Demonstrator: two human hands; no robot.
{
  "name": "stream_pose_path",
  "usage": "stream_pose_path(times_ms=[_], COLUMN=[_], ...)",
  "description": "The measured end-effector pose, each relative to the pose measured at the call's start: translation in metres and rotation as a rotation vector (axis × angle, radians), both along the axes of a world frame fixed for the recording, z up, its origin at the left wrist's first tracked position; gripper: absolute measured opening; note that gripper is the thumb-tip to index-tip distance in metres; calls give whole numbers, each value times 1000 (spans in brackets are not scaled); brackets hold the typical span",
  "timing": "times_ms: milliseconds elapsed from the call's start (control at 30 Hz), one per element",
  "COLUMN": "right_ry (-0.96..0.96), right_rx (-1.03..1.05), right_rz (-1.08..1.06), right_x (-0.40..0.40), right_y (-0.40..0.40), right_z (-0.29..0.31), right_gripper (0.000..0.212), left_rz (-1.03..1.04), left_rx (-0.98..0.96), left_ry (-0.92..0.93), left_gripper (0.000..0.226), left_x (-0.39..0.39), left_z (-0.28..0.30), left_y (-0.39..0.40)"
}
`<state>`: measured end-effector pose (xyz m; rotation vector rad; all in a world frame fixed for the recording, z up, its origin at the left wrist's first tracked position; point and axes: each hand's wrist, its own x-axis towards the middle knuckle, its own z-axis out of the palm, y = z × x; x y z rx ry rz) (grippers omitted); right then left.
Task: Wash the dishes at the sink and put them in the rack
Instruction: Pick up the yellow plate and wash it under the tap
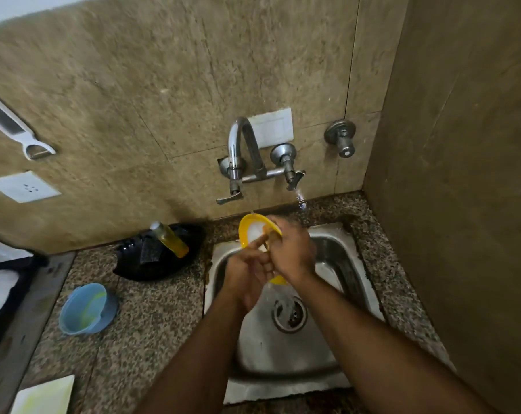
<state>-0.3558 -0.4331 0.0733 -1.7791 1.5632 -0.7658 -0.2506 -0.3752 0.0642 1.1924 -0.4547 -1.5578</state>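
On the speckled granite counter (151, 324) to your left, a pale blue plastic cup (87, 309) lies on its side, and behind it a yellow bottle (171, 240) leans in a black tray (163, 255). Over the steel sink (337, 255), your left hand (250, 276) grips the lower edge of a round yellow-rimmed plate (253, 231), held tilted on edge. Your right hand (292, 252) curls over the plate's right rim, though its fingertips seem hidden behind it. Below the wall tap (241, 150), water runs toward the drain (289, 315).
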Motion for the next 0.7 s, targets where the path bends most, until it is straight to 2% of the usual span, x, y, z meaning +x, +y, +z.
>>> stream_pose_path(times_ms=[67,167,300,433,567,633,700], right_ry=[75,168,125,-40,92,56,-76], right_rx=[-97,-154,-154,-142,-270,-223,-108], right_rz=[128,277,395,452,454,411,328], right_x=[2,-2,-8,-12,-1,7,11], right_y=[9,20,22,14,-1,-13,-24], right_z=[2,4,2,-4,-4,-7,-5], right_gripper=[47,57,73,64,50,56,57], left_rz=[126,216,334,338,289,283,289], left_rx=[90,180,281,270,117,75,65], left_ry=[-40,-91,-254,-324,-283,-295,-265], left_gripper=[42,69,53,35,37,39,43], left_x=[2,10,24,27,12,3,-5], left_z=[19,37,37,32,37,36,32], left_y=[-13,-29,-39,-34,-32,-32,-31])
